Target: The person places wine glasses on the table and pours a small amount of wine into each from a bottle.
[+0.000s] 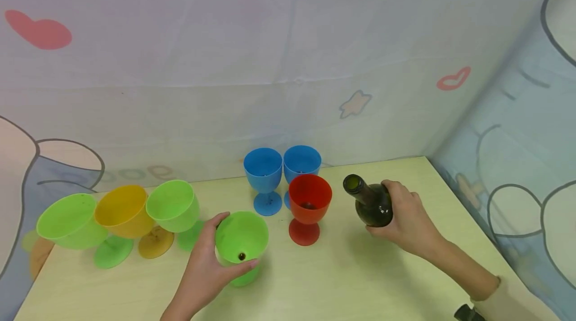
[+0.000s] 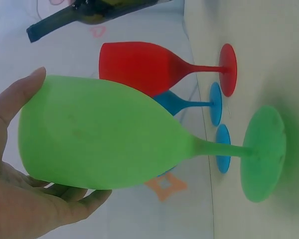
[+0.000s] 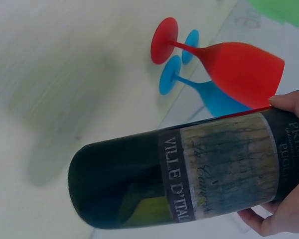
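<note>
Tabletop (image 1: 342, 281) | 3 green goblets (image 1: 240, 237) | 2 blue goblets (image 1: 264, 178) | 2 others (image 1: 310, 196) | 1 bottle (image 1: 374, 210)

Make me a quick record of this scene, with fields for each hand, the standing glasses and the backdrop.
Left hand: grips the front green glass by its bowl
Right hand: grips a dark bottle above the table
Between hands: red glass, upright
Behind red glass: two blue glasses, upright
Person's left, outermost first: outer green glass, yellow glass, inner green glass
Backdrop: pale sheet with printed hearts
</note>
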Motion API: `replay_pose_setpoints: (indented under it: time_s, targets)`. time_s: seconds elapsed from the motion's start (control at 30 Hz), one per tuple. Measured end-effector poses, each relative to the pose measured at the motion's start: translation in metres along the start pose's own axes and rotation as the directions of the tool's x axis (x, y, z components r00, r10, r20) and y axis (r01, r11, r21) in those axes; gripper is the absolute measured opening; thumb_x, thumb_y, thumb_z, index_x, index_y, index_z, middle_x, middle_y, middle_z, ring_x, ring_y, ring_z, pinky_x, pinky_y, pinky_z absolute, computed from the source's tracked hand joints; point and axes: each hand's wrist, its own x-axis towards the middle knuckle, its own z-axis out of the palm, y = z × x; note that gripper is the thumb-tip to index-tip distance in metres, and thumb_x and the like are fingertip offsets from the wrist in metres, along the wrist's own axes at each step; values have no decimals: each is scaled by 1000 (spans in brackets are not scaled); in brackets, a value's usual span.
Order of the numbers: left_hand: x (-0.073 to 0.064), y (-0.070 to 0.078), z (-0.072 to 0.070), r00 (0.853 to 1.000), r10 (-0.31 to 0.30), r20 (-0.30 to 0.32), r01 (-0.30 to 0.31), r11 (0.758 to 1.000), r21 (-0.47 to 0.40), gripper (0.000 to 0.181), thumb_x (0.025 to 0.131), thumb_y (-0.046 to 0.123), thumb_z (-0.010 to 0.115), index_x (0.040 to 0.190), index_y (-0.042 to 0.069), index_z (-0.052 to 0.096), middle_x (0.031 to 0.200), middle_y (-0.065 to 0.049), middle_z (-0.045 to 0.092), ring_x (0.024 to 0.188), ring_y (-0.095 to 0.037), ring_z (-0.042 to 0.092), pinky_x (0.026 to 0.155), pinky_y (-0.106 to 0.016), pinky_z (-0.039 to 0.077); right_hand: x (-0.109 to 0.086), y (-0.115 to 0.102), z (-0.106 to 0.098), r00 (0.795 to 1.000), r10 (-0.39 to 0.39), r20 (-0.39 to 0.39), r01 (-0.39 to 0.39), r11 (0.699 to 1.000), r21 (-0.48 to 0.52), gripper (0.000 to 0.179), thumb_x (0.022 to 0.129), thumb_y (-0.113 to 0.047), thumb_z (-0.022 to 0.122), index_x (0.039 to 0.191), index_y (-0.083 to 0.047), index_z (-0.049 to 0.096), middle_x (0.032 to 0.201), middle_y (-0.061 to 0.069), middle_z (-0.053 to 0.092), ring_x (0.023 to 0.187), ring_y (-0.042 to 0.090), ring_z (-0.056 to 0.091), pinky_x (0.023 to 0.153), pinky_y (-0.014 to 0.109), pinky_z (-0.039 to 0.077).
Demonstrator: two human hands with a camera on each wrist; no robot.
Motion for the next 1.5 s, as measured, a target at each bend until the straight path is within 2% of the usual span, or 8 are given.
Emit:
replay_pose_setpoints:
  time_s: [0.1,0.23,0.43,0.7,0.8,1.07,1.33,1.5]
  targets:
    - [1,3,7,1000,29,9,-29,999,-17,94,60,34,85,133,7,33,125,-10,45,109,-26,46,89,-46,41,-2,-7,1,998,-63,6,63,995,-80,74,53,-17,83,110,7,42,96,17,54,86,31,53,69,44,36]
    - [3,7,16,998,50,34,-49,998,-43,91,59,30,86,131,9,35,122,-6,47,107,-25,46,86,-43,43,-5,-16,2,990,-141,14,141,970,-197,75,49,-20,83,107,6,44,98,19,54,90,32,52,70,47,39]
    - [3,16,28,996,16,88,-11,999,-50,93,57,31,87,133,14,34,121,-3,47,107,-24,45,83,-41,44,-8,-26,3,978,-196,69,208,915,-346,78,45,-25,86,105,6,46,99,19,54,92,33,53,71,48,42]
    - [2,25,36,990,73,125,-69,997,-36,93,60,34,85,134,9,33,123,-8,45,108,-27,45,80,-43,45,-10,-32,6,946,-320,58,311,835,-455,74,41,-25,85,97,2,46,91,16,52,82,32,53,66,48,42]
    - [2,26,38,987,80,139,-76,997,-33,94,60,34,85,134,9,33,123,-8,45,108,-28,45,81,-43,45,-11,-33,7,939,-340,53,322,813,-486,74,41,-26,85,97,3,46,90,17,51,81,32,53,65,50,42]
    - [2,32,40,980,36,196,-35,999,-9,95,60,35,85,135,10,31,122,-9,45,108,-28,43,78,-43,47,-11,-35,8,929,-371,14,318,776,-545,66,44,-20,79,96,4,47,85,18,50,77,34,51,64,52,42]
    - [0,32,41,974,66,215,-64,998,-13,95,61,34,84,135,8,31,121,-9,44,108,-28,43,77,-42,46,-11,-36,7,916,-401,0,324,741,-588,62,49,-18,80,96,6,48,85,22,51,75,36,50,63,54,43]
    - [0,32,42,972,72,224,-72,997,-7,95,60,35,85,134,8,31,121,-9,44,107,-28,43,77,-42,46,-12,-37,5,920,-391,25,323,723,-611,52,55,-11,75,97,5,48,87,22,52,78,37,50,66,54,43]
